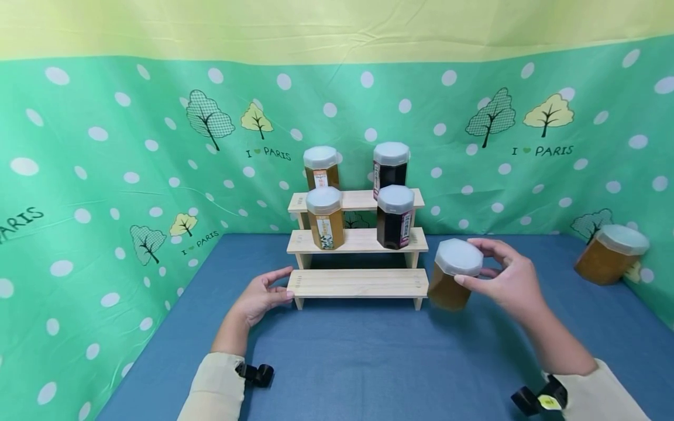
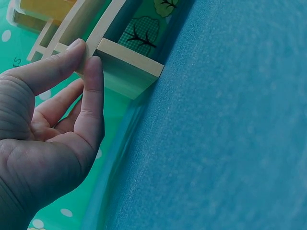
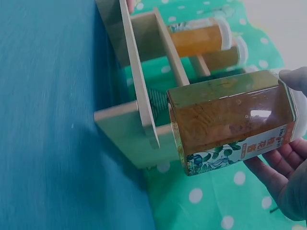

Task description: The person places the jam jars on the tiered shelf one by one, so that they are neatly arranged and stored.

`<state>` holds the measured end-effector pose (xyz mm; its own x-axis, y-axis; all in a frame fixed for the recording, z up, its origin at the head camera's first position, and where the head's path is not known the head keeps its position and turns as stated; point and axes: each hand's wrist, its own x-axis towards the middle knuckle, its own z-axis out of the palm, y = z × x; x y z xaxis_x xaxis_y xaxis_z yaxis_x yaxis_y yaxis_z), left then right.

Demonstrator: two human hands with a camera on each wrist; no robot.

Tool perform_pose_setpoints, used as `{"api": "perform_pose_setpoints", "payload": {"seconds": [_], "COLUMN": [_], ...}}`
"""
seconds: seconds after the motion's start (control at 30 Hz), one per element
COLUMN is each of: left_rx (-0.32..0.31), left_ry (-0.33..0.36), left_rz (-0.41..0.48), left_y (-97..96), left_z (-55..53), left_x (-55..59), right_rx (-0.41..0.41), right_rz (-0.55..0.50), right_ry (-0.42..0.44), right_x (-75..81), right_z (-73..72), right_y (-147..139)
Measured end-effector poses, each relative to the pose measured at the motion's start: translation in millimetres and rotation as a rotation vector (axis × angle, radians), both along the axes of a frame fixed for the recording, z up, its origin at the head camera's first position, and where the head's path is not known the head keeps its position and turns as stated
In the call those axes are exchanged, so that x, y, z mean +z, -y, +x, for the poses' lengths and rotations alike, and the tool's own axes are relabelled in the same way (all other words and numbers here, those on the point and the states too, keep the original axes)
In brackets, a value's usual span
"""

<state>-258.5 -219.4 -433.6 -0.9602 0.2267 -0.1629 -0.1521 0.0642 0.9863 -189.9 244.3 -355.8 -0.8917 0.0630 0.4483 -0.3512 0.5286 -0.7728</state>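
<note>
A three-step wooden display stand point(image 1: 358, 285) stands on the blue cloth. My left hand point(image 1: 258, 299) pinches the left end of its lowest board between thumb and fingertips, as the left wrist view also shows. Beyond the stand's right end, my right hand point(image 1: 508, 280) holds an amber jar point(image 1: 449, 287) by its white lid, slightly tilted and raised. Its label with green leaves point(image 3: 220, 155) shows in the right wrist view. On the middle step are an amber jar point(image 1: 330, 231) and a dark jar point(image 1: 392, 228); another amber jar point(image 1: 321, 158) and dark jar point(image 1: 391, 155) occupy the top step.
One more amber jar point(image 1: 605, 260) with a white lid is at the far right, near the green dotted curtain point(image 1: 421, 88) that hangs behind and along the sides. Blue cloth point(image 1: 368, 362) covers the table before the stand.
</note>
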Motion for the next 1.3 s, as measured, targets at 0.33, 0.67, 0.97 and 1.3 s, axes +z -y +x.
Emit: {"api": "perform_pose_setpoints", "payload": {"seconds": [0.33,0.67,0.97,1.3], "left_rx": [-0.009,0.003,0.012,0.004], "left_ry": [-0.010,-0.003,0.005,-0.002], "left_rz": [-0.008,-0.016,-0.015,-0.014], "left_y": [0.4,-1.2,-1.6,-1.4], "left_z": [1.0,0.5,0.9,1.0], "left_x": [0.4,-0.6,-0.2,-0.3], "right_rx": [0.063,0.177,0.245,0.242], "right_rz": [-0.016,-0.056,-0.131,-0.160], "right_ry": [0.035,0.071,0.088,0.096], "right_x": [4.8,14.0,11.9,3.1], "right_z": [-6.2,-14.0,-18.4,-26.3], "right_y": [30.4,62.6,95.1,128.5]}}
